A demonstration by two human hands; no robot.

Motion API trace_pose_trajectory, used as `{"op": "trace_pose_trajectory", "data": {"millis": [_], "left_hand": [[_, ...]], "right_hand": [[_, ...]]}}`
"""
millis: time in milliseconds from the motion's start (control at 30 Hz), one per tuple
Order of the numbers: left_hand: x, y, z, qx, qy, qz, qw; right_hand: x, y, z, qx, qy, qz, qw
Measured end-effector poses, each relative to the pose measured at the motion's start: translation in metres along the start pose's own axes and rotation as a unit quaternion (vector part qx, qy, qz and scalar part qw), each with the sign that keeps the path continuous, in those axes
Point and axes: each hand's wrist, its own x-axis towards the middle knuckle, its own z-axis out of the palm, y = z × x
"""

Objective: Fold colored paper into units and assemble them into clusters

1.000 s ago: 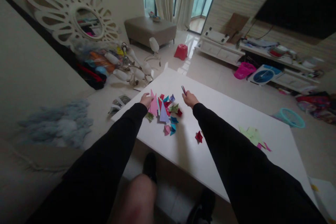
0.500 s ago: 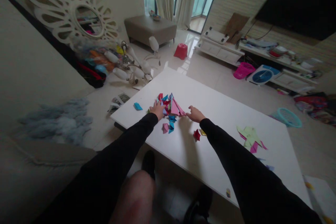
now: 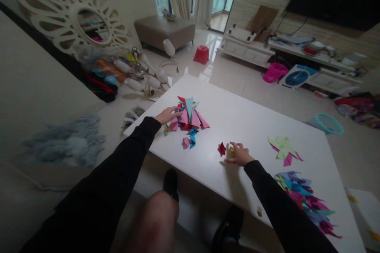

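Note:
On the white table point(image 3: 246, 118) lies a heap of folded coloured paper pieces point(image 3: 190, 114), pink, red and blue. My left hand point(image 3: 168, 115) lies flat with fingers stretched out against the heap's left side. My right hand point(image 3: 237, 153) rests nearer the front edge, fingers curled round a small yellow paper piece point(image 3: 230, 151), touching a red folded piece point(image 3: 221, 148). A few pink and blue pieces point(image 3: 189, 141) lie loose between the two hands.
Light green and pink scraps point(image 3: 283, 146) lie at the table's right. A pile of mixed coloured scraps point(image 3: 303, 197) sits by my right sleeve near the front edge. On the floor stand a chandelier point(image 3: 145, 75), a red stool point(image 3: 201, 54) and baskets. My knee point(image 3: 156, 217) is below the table.
My right hand left the heap and drew back toward the front edge, closing on the small yellow piece by the red one. My left hand shifted left along the heap.

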Motion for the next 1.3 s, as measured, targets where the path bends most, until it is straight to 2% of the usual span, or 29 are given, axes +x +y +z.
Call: {"op": "trace_pose_trajectory", "data": {"millis": [100,167,233,400,467,533,567,633,700,733,800,867,967,1033,1133,1200,1300], "left_hand": [[-0.013,-0.031,0.006,0.123,0.010,-0.061,0.990],[-0.023,-0.045,0.016,0.154,0.009,-0.089,0.984],[-0.032,-0.050,0.029,0.176,0.005,-0.091,0.980],[-0.042,-0.041,0.053,0.212,0.000,-0.055,0.976],[-0.042,-0.031,0.055,0.222,0.018,-0.046,0.974],[-0.042,-0.017,0.056,0.250,0.052,-0.051,0.966],[-0.043,-0.008,0.057,0.267,0.070,-0.056,0.959],[-0.050,0.013,0.064,0.281,0.092,-0.056,0.954],[-0.064,0.037,0.075,0.281,0.090,-0.030,0.955],[-0.074,0.051,0.083,0.276,0.078,0.003,0.958],[-0.100,0.079,0.105,0.235,0.017,0.079,0.969],[-0.127,0.104,0.133,0.161,-0.048,0.130,0.977],[-0.161,0.127,0.185,0.075,-0.136,0.168,0.974],[-0.173,0.129,0.218,0.053,-0.171,0.156,0.971],[-0.179,0.121,0.256,0.060,-0.200,0.128,0.969],[-0.179,0.114,0.270,0.081,-0.218,0.120,0.965],[-0.176,0.111,0.277,0.104,-0.238,0.128,0.957]], "right_hand": [[-0.020,-0.004,0.018,0.011,0.030,-0.004,0.999],[-0.016,-0.027,0.024,0.030,0.070,-0.013,0.997],[0.002,-0.062,0.023,0.065,0.100,-0.020,0.993],[0.062,-0.160,-0.005,0.200,0.140,-0.053,0.968],[0.072,-0.180,-0.019,0.245,0.146,-0.107,0.953],[0.070,-0.178,-0.030,0.254,0.163,-0.130,0.944],[0.066,-0.167,-0.034,0.245,0.169,-0.123,0.947],[0.049,-0.128,-0.040,0.206,0.172,-0.080,0.960],[0.025,-0.069,-0.045,0.143,0.165,-0.017,0.976],[0.011,-0.036,-0.050,0.105,0.161,0.020,0.981],[-0.017,0.033,-0.060,0.022,0.140,0.123,0.982],[-0.040,0.093,-0.072,-0.004,0.137,0.189,0.972],[-0.054,0.155,-0.082,-0.026,0.134,0.245,0.960],[-0.049,0.174,-0.081,-0.039,0.126,0.249,0.959],[-0.028,0.181,-0.074,-0.060,0.121,0.235,0.963],[-0.014,0.179,-0.070,-0.072,0.124,0.231,0.962],[0.002,0.171,-0.073,-0.081,0.137,0.226,0.961]]}}
